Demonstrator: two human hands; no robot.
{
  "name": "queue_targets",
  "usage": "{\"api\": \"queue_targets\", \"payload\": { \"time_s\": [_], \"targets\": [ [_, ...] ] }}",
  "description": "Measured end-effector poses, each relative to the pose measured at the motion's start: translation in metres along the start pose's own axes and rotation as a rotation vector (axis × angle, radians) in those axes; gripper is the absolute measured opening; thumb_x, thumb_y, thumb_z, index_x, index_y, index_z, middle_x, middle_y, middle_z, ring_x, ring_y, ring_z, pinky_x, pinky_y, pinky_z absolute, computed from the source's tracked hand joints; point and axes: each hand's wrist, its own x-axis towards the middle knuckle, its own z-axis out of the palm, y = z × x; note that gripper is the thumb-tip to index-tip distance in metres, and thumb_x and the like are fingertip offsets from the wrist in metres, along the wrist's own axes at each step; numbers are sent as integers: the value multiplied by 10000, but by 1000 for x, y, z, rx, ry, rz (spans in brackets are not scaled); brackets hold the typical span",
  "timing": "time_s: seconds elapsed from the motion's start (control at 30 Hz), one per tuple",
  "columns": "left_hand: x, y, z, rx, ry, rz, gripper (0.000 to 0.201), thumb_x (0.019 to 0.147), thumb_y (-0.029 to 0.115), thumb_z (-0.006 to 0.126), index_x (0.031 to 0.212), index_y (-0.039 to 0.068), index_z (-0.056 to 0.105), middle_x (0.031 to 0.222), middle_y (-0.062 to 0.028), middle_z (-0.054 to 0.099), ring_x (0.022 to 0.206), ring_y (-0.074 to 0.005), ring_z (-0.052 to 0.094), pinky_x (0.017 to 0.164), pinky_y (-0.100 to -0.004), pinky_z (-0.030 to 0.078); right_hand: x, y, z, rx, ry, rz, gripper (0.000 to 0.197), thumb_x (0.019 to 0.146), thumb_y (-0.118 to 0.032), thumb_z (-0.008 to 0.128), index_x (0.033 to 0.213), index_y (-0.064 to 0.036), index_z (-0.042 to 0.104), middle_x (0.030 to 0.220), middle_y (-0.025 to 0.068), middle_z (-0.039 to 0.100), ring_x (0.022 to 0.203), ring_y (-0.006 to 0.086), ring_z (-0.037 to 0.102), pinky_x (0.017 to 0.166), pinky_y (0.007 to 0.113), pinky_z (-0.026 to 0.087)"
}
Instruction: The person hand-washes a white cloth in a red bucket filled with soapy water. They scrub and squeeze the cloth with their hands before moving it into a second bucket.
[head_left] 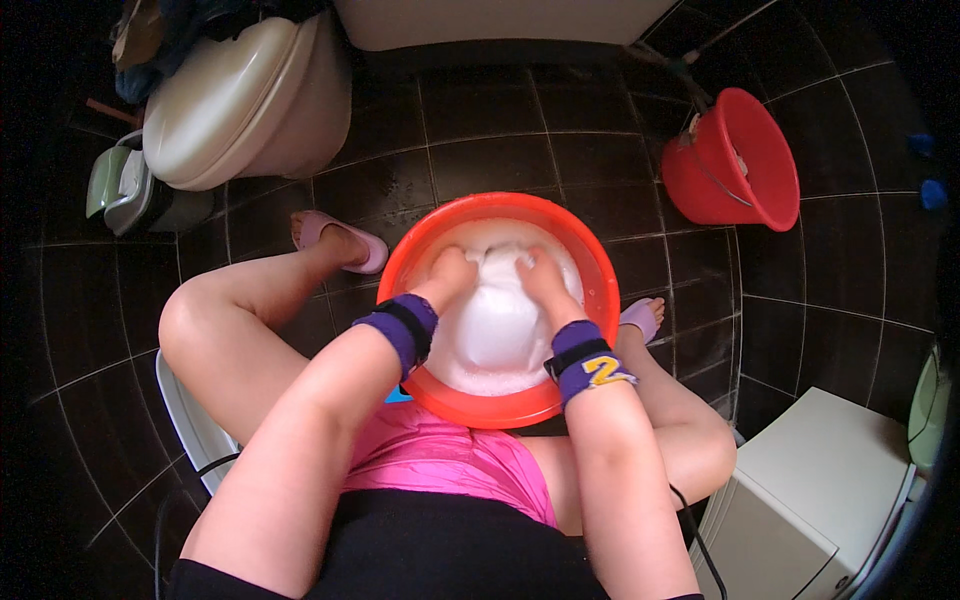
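An orange-red basin of foamy, whitish water stands between my legs. In it lies a wet white cloth, bunched up and partly under the suds; whether it is a garment I cannot tell. At the far side of the cloth, my left hand is closed on it with curled fingers. My right hand grips the same cloth a little to the right, its fingertips partly sunk in the folds and foam. Both wrists wear purple bands with black straps.
A red bucket leans at the far right on the dark tiled floor. At the far left are a white toilet and a small bin. A white cabinet stands near right. Thin black cables hang beside me.
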Motion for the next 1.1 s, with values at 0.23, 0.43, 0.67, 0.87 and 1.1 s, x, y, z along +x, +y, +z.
{"api": "queue_targets", "payload": {
  "time_s": [0.23,0.43,0.67,0.87,1.1],
  "targets": [
    [9,-6,11,465,-327,38,249,727,132,625,932,5,691,964,-226,648,953,-354,622,849,-394,476,16,-3,-4,-188,-58,176,270,824,-167,543,960,39,651,1037,279,603,991,390,585,853,417,458],
    [11,1,8,420,-98,-81,249,757,171,614,918,-2,692,961,-229,648,960,-362,620,826,-414,490,6,19,7,-226,-175,-31,249,816,-170,560,921,39,647,960,276,621,954,384,598,804,427,469],
    [-30,39,-12,-106,-111,-94,314,829,295,600,847,-10,675,813,-173,656,739,-265,644,656,-386,501,-32,-53,-13,456,110,26,339,828,-320,651,752,3,581,706,132,632,687,193,604,638,327,461],
    [-83,53,-12,-1416,-640,-331,293,902,329,549,703,114,538,607,-38,551,571,-188,565,514,-326,465,-132,-139,-30,182,360,-354,288,775,-183,680,641,-21,484,639,130,508,551,223,477,528,347,394],
    [-124,68,6,-1298,-438,-438,260,942,309,433,814,126,565,768,-46,606,695,-173,584,623,-319,478,-123,-119,-34,144,514,-198,264,821,-147,639,629,2,534,605,180,530,507,316,497,500,377,398]
  ]
}}
